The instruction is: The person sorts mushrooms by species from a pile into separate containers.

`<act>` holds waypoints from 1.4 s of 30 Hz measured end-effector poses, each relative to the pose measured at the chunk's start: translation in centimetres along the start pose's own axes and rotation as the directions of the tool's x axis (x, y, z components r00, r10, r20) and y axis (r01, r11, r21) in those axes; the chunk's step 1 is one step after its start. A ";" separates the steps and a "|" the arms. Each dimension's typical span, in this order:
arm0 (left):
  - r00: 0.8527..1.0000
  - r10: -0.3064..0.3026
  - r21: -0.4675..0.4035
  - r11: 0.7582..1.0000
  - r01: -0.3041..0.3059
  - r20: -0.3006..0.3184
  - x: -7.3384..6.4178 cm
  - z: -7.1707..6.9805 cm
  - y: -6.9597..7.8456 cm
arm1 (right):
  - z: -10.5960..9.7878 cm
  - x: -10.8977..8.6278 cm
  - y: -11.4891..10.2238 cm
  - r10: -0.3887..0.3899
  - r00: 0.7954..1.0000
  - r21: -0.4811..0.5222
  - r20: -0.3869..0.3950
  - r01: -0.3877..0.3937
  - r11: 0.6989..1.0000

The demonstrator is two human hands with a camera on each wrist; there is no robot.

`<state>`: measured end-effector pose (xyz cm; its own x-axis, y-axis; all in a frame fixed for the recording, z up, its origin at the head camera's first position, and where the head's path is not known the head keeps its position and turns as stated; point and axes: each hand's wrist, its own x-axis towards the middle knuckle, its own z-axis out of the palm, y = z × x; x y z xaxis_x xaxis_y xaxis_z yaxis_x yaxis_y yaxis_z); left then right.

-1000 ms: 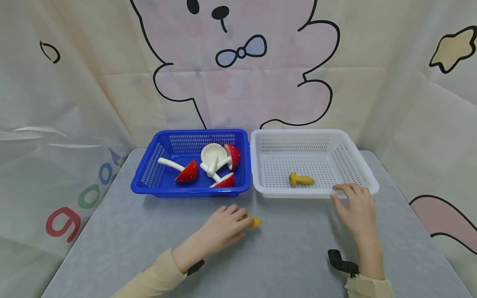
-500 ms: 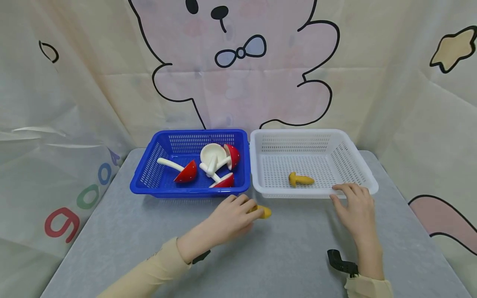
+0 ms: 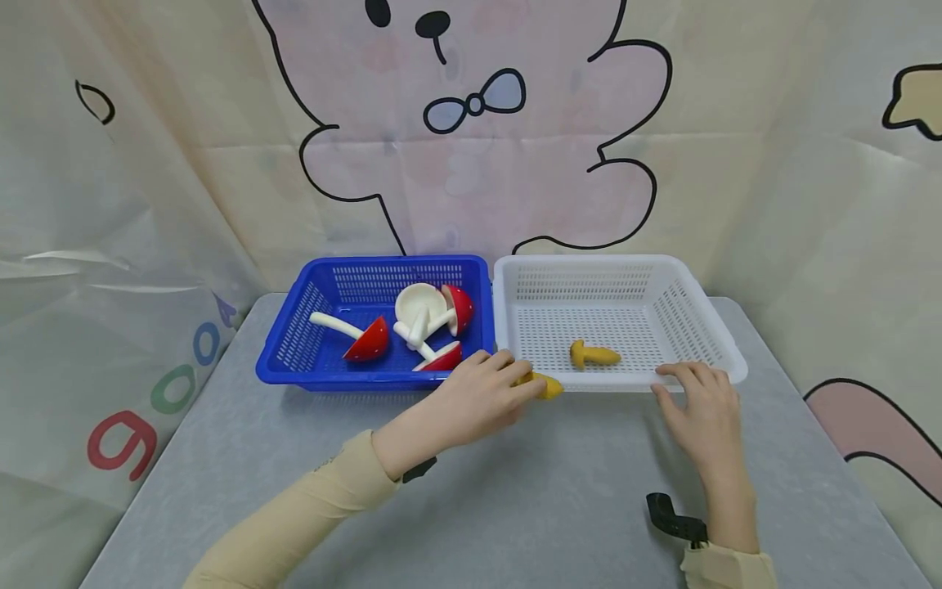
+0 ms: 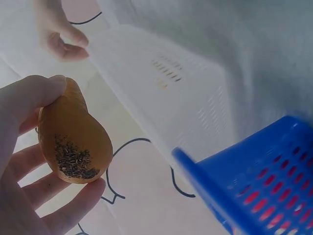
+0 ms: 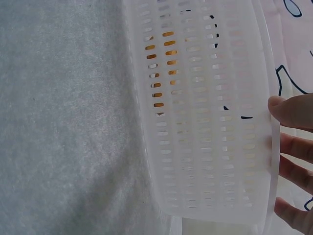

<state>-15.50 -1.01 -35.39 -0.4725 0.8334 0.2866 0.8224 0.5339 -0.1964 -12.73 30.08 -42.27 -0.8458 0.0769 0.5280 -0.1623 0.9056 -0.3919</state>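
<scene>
My left hand (image 3: 478, 401) grips a yellow toy mushroom (image 3: 546, 386) over the front left rim of the white basket (image 3: 625, 381). Up close in the left wrist view, the held mushroom (image 4: 76, 132) shows a bulging stem with a dark speckled patch, thumb on one side and fingers behind. On the basket's front right rim, my right hand (image 3: 702, 409) pinches the edge; the right wrist view has its thumb (image 5: 293, 111) on the near side and fingers beyond the rim. Inside that basket lies another yellow toy mushroom (image 3: 596, 355), on its side.
Left of the white basket, side by side with it, stands a blue basket (image 3: 294, 376) holding several red-capped white toy mushrooms (image 3: 368, 339). Both are on a grey cloth-covered table (image 3: 574, 491). A printed curtain (image 3: 471, 180) hangs behind and at the sides.
My left hand has moved right and away from me with the yellow toy mushroom, from the table in front of the blue basket to the white basket's rim. The right hand stays put.
</scene>
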 end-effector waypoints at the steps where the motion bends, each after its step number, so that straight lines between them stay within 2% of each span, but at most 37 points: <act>1: 1.000 0.005 -0.001 1.000 -0.005 -0.006 0.3 -0.1 -0.1 | 0.0 0.0 0.0 -0.002 1.000 0.000 -0.001 0.002 1.000; 5: 1.000 0.016 -0.008 1.000 -0.016 -0.016 1.4 -0.6 -0.7 | 0.0 0.0 0.0 -0.008 1.000 0.000 -0.006 0.008 1.000; 15: 0.998 0.045 -0.053 0.998 -0.042 0.046 4.2 -1.2 -2.4 | 0.1 0.0 0.2 -0.011 1.000 0.003 -0.012 0.011 1.000; 25: 0.989 0.081 -0.153 0.986 -0.062 0.124 6.8 -0.9 -3.8 | 0.1 0.0 0.1 -0.012 1.000 0.005 -0.017 0.012 1.000; 33: 0.979 0.119 -0.141 0.985 -0.096 0.167 9.0 -0.3 -4.3 | 0.0 0.0 0.1 -0.005 1.000 -0.002 -0.006 0.005 1.000; 42: 0.968 0.112 -0.148 0.986 -0.080 0.226 10.6 0.8 -4.5 | -0.1 0.0 0.0 -0.004 1.000 -0.005 -0.001 0.004 1.000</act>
<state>-24.44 5.56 -32.21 -0.4366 0.8986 0.0439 0.8952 0.4387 -0.0779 -12.68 30.07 -42.22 -0.8446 0.0738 0.5304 -0.1632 0.9079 -0.3862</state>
